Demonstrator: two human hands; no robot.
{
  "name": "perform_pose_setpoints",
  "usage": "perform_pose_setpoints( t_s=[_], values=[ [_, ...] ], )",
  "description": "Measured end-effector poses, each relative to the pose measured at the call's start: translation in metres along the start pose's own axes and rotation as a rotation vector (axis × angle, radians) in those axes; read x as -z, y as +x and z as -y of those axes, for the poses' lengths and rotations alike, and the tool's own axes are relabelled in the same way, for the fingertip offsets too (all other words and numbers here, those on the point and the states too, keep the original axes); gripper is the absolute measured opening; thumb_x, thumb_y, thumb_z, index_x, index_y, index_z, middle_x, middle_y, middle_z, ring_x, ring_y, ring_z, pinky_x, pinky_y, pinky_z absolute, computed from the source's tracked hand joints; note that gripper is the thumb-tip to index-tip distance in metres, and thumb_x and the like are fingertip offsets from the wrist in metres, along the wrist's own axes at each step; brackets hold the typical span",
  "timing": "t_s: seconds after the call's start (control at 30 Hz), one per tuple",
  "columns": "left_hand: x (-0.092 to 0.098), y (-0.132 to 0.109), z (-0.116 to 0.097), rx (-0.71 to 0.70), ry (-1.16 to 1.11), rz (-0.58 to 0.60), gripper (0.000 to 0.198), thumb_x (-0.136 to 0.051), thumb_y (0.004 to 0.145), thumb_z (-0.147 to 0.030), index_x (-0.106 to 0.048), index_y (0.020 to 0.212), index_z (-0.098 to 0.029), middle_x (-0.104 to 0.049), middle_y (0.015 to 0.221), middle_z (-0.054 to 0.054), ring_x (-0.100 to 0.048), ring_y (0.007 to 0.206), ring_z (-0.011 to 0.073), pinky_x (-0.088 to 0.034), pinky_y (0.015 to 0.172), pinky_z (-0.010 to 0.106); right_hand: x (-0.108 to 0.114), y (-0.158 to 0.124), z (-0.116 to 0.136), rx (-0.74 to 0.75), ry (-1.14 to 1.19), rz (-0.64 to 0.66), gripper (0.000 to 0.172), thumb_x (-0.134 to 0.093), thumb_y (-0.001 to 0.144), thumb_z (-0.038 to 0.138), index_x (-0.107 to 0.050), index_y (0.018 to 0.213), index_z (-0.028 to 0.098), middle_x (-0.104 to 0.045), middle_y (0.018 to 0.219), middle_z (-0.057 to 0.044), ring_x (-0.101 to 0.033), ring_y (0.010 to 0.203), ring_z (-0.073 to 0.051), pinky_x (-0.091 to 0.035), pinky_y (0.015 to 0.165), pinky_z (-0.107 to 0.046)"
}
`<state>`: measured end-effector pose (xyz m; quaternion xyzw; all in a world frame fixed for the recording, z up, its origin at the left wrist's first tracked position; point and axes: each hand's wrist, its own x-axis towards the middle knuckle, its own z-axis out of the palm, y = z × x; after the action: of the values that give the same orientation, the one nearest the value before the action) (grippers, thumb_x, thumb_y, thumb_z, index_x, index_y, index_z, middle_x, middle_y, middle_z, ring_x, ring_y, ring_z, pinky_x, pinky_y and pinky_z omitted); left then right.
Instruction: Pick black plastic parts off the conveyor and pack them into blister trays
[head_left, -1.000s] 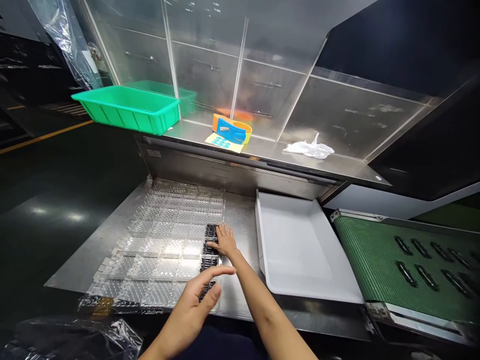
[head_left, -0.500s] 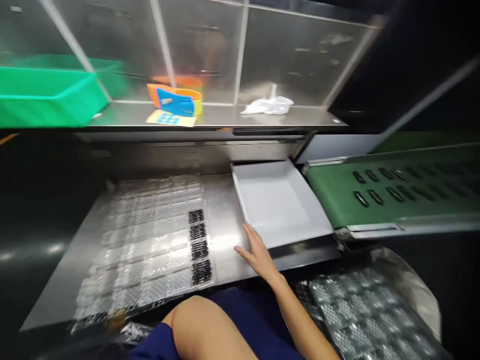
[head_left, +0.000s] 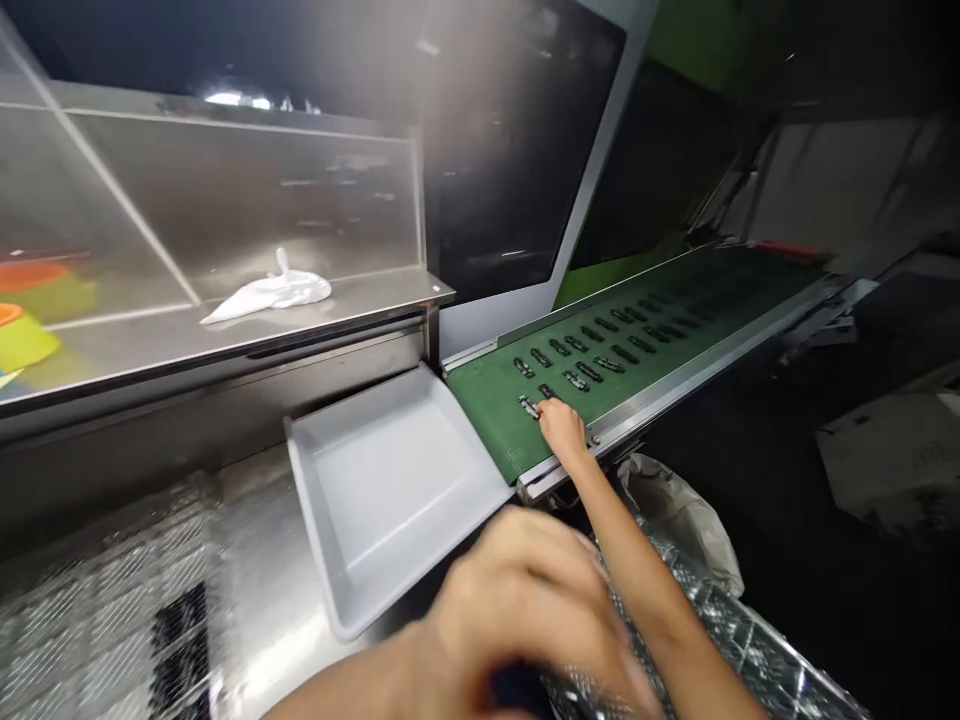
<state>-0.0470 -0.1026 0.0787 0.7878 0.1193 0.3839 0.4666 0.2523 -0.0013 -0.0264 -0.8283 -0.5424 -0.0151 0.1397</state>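
With dark pieces (head_left: 180,645) in the transparent trays (head_left: 116,585), two rows of black parts (head_left: 576,380) remain on the green belt (head_left: 484,415), where my right hand (head_left: 562,430) reaches one, pinching unclear, my left hand (head_left: 525,600) blurred, curled, contents unclear.

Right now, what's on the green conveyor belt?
Black parts lie in two rows on the green conveyor belt. The right hand covers whatever is beneath it; the far end is too dark to tell.
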Motion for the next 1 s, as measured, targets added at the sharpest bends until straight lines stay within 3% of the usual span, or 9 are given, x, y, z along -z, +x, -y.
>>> perform_pose_setpoints(
  t_s=[0.1,0.2,0.33,0.47,0.6,0.73,0.87,1.0],
  values=[
    [-0.011,0.065,0.07,0.025,0.225,-0.11,0.03,-0.051,0.092,-0.044,-0.056,0.118,-0.029,-0.064,0.112,0.009,-0.059,0.109,0.0252,-0.046,0.1,0.043,-0.001,0.009,-0.008,0.051,-0.02,0.039,0.018,-0.057,0.096,0.03,-0.063,0.105,0.015,-0.065,0.107,-0.006,-0.064,0.093,-0.018,-0.054,0.084,-0.038],
    [-0.015,0.106,0.138,0.085,0.389,-0.144,0.033,-0.044,0.096,-0.033,-0.049,0.126,-0.023,-0.057,0.127,0.014,-0.051,0.123,0.0274,-0.037,0.107,0.048,-0.002,0.018,-0.01,0.084,-0.032,0.071,0.019,-0.057,0.096,0.029,-0.063,0.107,0.015,-0.064,0.108,-0.007,-0.064,0.095,-0.019,-0.054,0.084,-0.038],
    [-0.022,0.135,0.202,0.102,0.522,0.015,0.046,-0.046,0.091,-0.024,-0.043,0.137,-0.017,-0.044,0.145,0.018,-0.033,0.139,0.0326,-0.026,0.114,0.053,-0.003,0.03,-0.012,0.1,-0.027,0.118,0.017,-0.058,0.096,0.029,-0.064,0.104,0.015,-0.065,0.105,-0.006,-0.065,0.092,-0.017,-0.055,0.083,-0.036],
    [-0.033,0.164,0.239,0.101,0.596,0.221,0.056,-0.043,0.084,-0.01,-0.044,0.14,-0.018,-0.04,0.152,0.014,-0.021,0.146,0.0311,-0.016,0.117,0.057,0.004,0.056,-0.012,0.071,-0.011,0.12,0.02,-0.057,0.096,0.03,-0.063,0.107,0.015,-0.064,0.109,-0.007,-0.064,0.096,-0.019,-0.054,0.085,-0.038],
    [-0.035,0.192,0.255,0.096,0.564,0.367,0.044,-0.048,0.088,-0.015,-0.053,0.131,-0.02,-0.052,0.143,0.013,-0.036,0.14,0.0289,-0.02,0.116,0.055,0.013,0.105,0.001,0.011,0.044,0.1,0.025,-0.058,0.096,0.031,-0.061,0.114,0.015,-0.061,0.118,-0.009,-0.062,0.103,-0.021,-0.053,0.089,-0.042],
    [-0.024,0.2,0.252,0.105,0.428,0.375,0.022,-0.055,0.092,-0.031,-0.065,0.106,-0.018,-0.066,0.121,0.009,-0.057,0.118,0.0253,-0.035,0.108,0.052,0.018,0.139,0.014,-0.04,0.185,0.103,0.027,-0.06,0.095,0.031,-0.059,0.117,0.015,-0.061,0.118,-0.008,-0.062,0.101,-0.021,-0.054,0.086,-0.041],
    [-0.012,0.184,0.236,0.206,0.21,0.18,0.019,-0.058,0.088,-0.04,-0.065,0.086,-0.022,-0.069,0.088,0.004,-0.064,0.092,0.0236,-0.047,0.093,0.043,0.027,0.13,0.012,-0.05,0.389,0.036,0.025,-0.059,0.095,0.031,-0.061,0.113,0.015,-0.063,0.112,-0.008,-0.064,0.095,-0.019,-0.055,0.083,-0.039],
    [-0.004,0.153,0.207,0.393,-0.135,-0.152,0.031,-0.042,0.092,-0.049,-0.059,0.091,-0.023,-0.061,0.077,0.001,-0.062,0.074,0.02,-0.052,0.079,0.038,0.033,0.074,0.018,0.077,0.663,-0.011,0.026,-0.053,0.098,0.025,-0.056,0.122,0.015,-0.069,0.087,-0.002,-0.067,0.071,-0.014,-0.057,0.068,-0.029]
  ],
)
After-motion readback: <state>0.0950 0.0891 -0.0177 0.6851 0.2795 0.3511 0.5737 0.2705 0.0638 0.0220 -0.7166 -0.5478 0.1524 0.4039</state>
